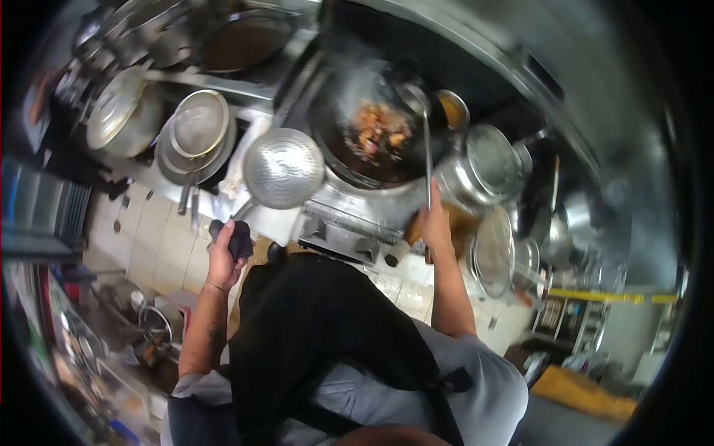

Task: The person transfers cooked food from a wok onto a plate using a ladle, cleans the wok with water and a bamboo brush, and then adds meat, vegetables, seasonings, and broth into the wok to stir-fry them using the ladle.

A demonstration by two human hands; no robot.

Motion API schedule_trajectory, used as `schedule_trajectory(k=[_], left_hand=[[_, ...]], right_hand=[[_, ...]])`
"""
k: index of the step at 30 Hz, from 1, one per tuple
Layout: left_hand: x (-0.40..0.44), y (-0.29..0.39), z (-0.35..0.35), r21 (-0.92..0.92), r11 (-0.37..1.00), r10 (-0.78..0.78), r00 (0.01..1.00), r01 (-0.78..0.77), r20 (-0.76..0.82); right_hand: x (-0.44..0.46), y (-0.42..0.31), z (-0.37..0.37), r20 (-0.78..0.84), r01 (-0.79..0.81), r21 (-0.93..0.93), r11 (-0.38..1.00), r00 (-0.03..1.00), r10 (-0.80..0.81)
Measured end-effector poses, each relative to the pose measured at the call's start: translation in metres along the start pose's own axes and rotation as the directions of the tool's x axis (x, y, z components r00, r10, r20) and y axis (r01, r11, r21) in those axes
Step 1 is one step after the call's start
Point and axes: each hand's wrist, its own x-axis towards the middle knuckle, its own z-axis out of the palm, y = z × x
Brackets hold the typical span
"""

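My right hand (pixel 434 223) is closed round the long metal handle of a ladle (pixel 427 149), whose bowl is at the right rim of a wok (pixel 338 149). Browned pieces of food (pixel 378 132) steam inside the wok. My left hand (pixel 224 256) grips a dark cloth (pixel 239 239), left of the stove front. A round perforated strainer (pixel 283 168) lies left of the wok, its handle running down to the cloth; whether the cloth wraps that handle I cannot tell.
Left of the strainer are a mesh sieve (pixel 199 123) over a pan and a large lidded pot (pixel 125 111). Metal pots (pixel 487 167) and another sieve (pixel 494 249) stand on the right. A person (pixel 71 141) is at the far left.
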Motion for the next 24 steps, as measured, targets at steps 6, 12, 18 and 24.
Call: schedule_trajectory(k=[6, 12, 18, 24], left_hand=[[-0.047, 0.004, -0.061, -0.152, 0.986, 0.05, 0.989, -0.071, -0.14], [-0.028, 0.046, -0.132, -0.262, 0.95, 0.125, 0.977, -0.168, -0.174], [-0.027, 0.091, -0.223, -0.346, 0.894, 0.168, 0.93, -0.284, -0.327], [-0.038, 0.102, -0.311, -0.348, 0.843, 0.194, 0.835, -0.41, -0.515]], right_hand=[[0.041, -0.093, 0.03, 0.065, 0.131, 0.876, 0.464, 0.922, -0.382], [0.07, -0.404, 0.011, 0.064, 0.369, 0.804, 0.466, 0.726, -0.685], [0.134, -0.71, 0.066, 0.094, 0.552, 0.594, 0.585, 0.675, -0.732], [0.196, -0.855, 0.136, 0.08, 0.647, 0.342, 0.682, 0.703, -0.707]])
